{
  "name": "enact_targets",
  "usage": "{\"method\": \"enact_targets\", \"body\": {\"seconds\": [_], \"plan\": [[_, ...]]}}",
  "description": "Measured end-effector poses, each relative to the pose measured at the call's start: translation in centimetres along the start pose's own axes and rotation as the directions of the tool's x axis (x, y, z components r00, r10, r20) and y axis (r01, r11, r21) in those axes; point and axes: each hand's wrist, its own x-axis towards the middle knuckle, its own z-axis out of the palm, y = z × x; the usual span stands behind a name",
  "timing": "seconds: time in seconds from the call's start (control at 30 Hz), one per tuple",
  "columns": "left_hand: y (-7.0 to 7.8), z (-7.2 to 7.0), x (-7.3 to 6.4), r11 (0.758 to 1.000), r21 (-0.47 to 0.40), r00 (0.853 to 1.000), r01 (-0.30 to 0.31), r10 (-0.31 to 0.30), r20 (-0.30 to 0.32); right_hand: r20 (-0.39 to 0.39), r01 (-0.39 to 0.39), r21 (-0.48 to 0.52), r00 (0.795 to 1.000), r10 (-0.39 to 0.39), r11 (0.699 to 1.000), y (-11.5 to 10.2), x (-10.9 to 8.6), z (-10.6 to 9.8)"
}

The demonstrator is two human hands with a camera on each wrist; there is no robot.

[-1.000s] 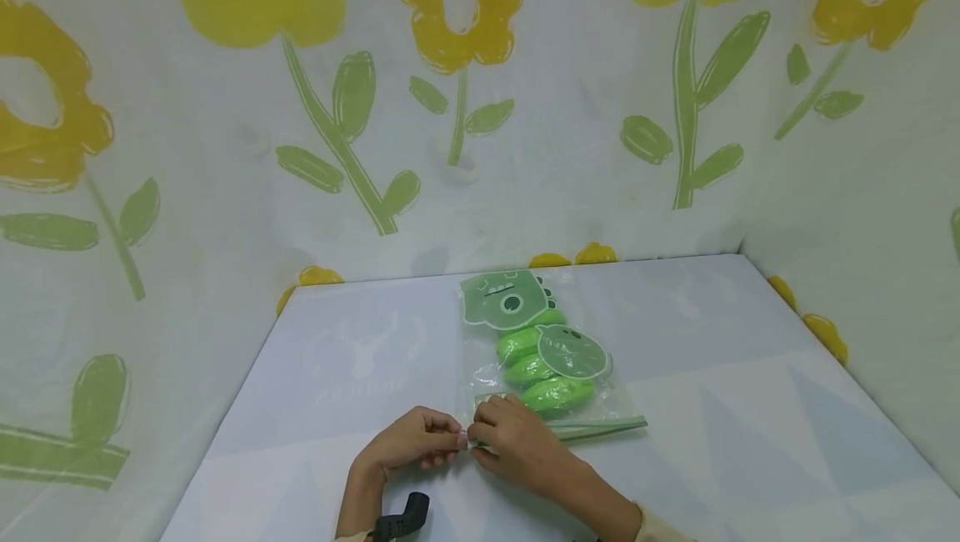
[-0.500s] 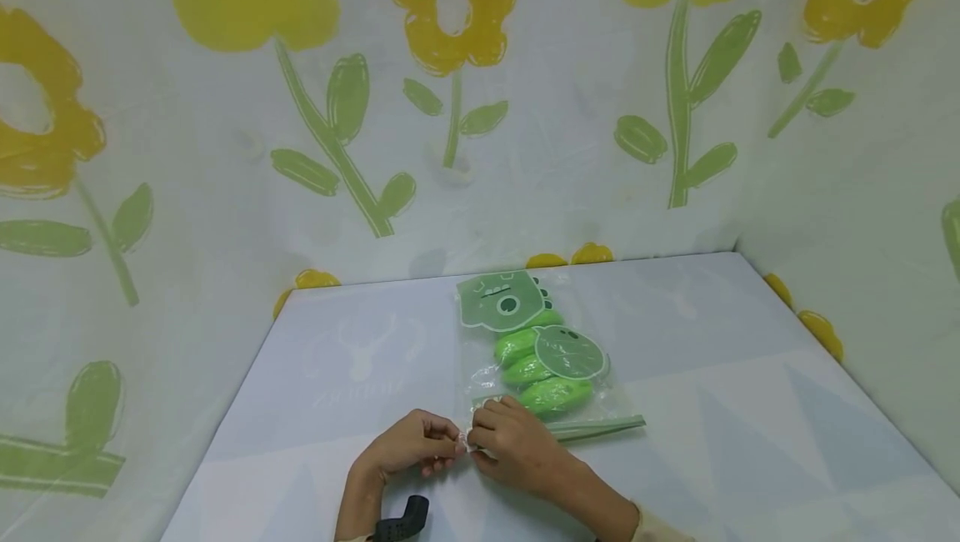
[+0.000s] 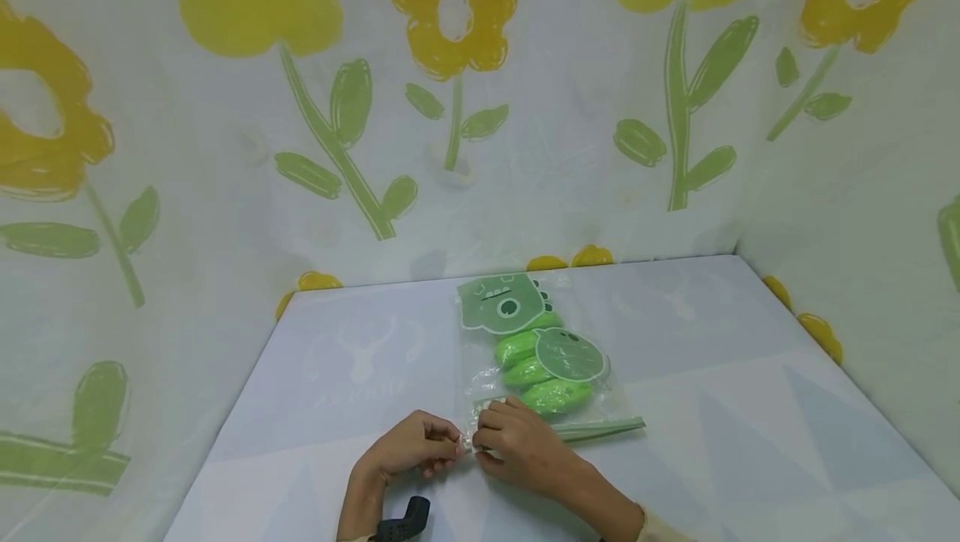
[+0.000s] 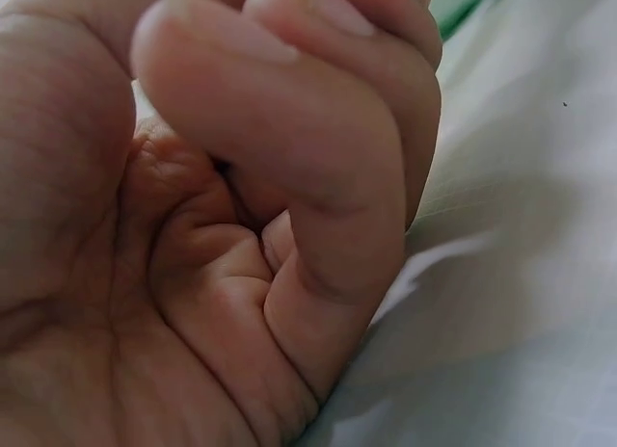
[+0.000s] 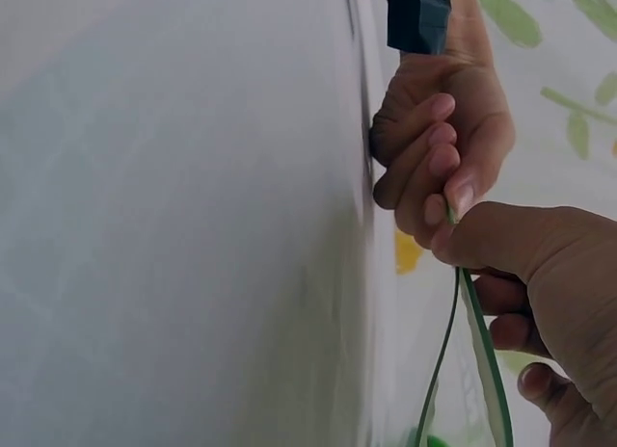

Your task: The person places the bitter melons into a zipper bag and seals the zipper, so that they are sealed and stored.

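A clear zip-top bag [image 3: 480, 350] printed with green cartoon creatures lies on the table, its zip edge toward me. Through the plastic show several bright green, rounded long things [image 3: 557, 396]. My left hand [image 3: 416, 446] pinches the left corner of the zip edge between thumb and forefinger, other fingers curled. Right beside it, my right hand [image 3: 517, 448] pinches the same zip edge. In the right wrist view the green zip strips [image 5: 485, 355] stand apart below my right thumb, so the mouth gapes there. The left wrist view shows mostly curled fingers [image 4: 328, 148].
The white table [image 3: 675, 459] has a pale printed pattern and reaches back to a flowered cloth wall [image 3: 555, 175]. More of that cloth hangs at both sides. A black device [image 3: 405, 519] is strapped on my left wrist.
My right hand has slid very slightly right along the zip edge, opening a small gap between the fingertips of both hands. The left hand keeps its pinch at the corner.
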Motion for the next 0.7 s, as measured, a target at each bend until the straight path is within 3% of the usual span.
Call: {"method": "enact_targets", "body": {"seconds": [0.7], "plan": [[-0.6, -0.2, 0.3, 1.000, 0.000, 1.000, -0.002, 0.002, -0.003, -0.003, -0.019, -0.030, 1.000, 0.019, 0.999, 0.7, -1.2, -1.2]]}}
